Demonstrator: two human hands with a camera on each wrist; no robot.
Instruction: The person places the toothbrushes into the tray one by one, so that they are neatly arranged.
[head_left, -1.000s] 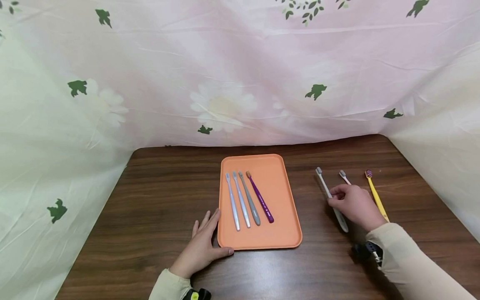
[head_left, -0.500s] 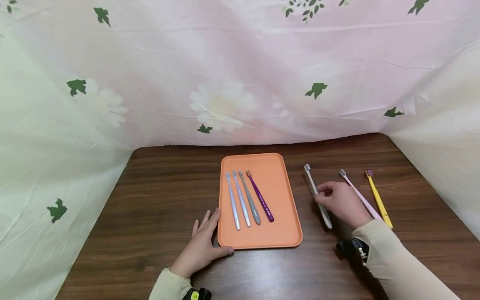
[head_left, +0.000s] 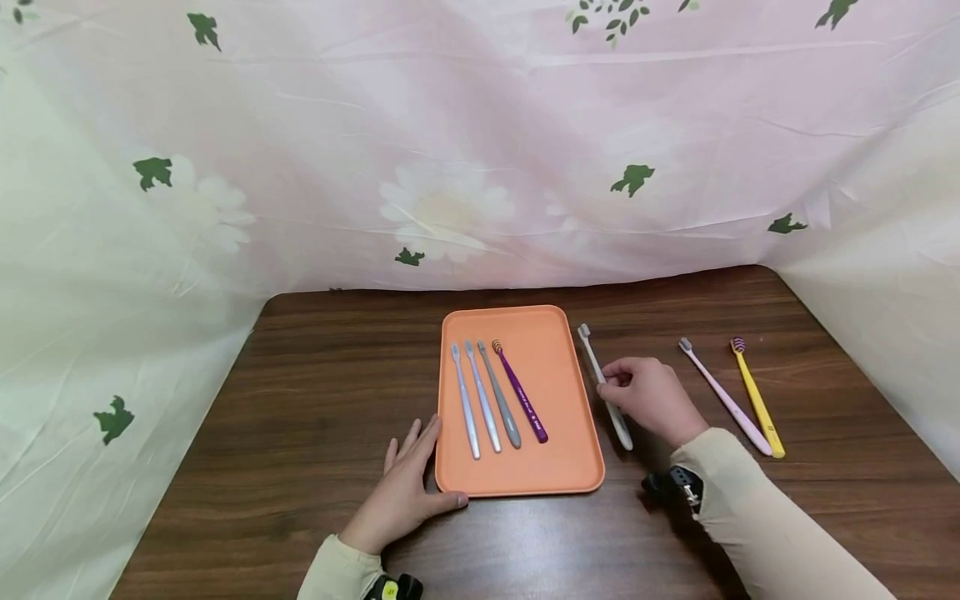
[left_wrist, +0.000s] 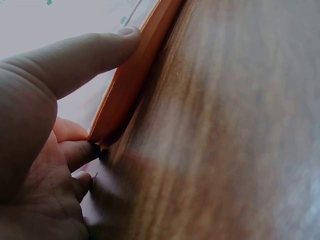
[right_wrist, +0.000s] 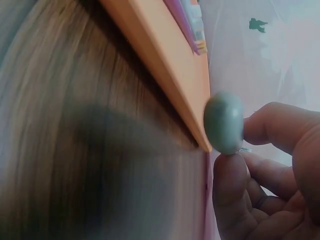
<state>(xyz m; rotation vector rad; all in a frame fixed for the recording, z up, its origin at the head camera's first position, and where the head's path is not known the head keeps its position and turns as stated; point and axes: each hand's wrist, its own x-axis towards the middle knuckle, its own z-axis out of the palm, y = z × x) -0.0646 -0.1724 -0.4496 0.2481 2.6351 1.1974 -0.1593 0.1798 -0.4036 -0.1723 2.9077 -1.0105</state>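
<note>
My right hand [head_left: 654,398] pinches a whitish-grey toothbrush [head_left: 618,427] by its handle, just right of the orange tray [head_left: 573,471]. In the right wrist view the toothbrush's rounded handle end [right_wrist: 223,122] points at the camera, held between thumb and fingers above the table. My left hand [head_left: 401,492] rests at the tray's near left corner, fingers spread and fairly straight, thumb touching the front edge. On the tray lie two light blue toothbrushes [head_left: 467,408], a grey toothbrush [head_left: 501,402] and a purple toothbrush [head_left: 521,396], side by side with heads away from me.
To the right on the brown wooden table [head_left: 337,375] lie a pink toothbrush [head_left: 723,396] and a yellow toothbrush [head_left: 757,404], their handle ends close together. A patterned cloth [head_left: 315,150] hangs behind and along both sides of the table.
My right hand has carried the whitish-grey toothbrush leftward, from beside the pink toothbrush to the tray's right edge. The pink toothbrush has come into full view. The left hand has stayed put.
</note>
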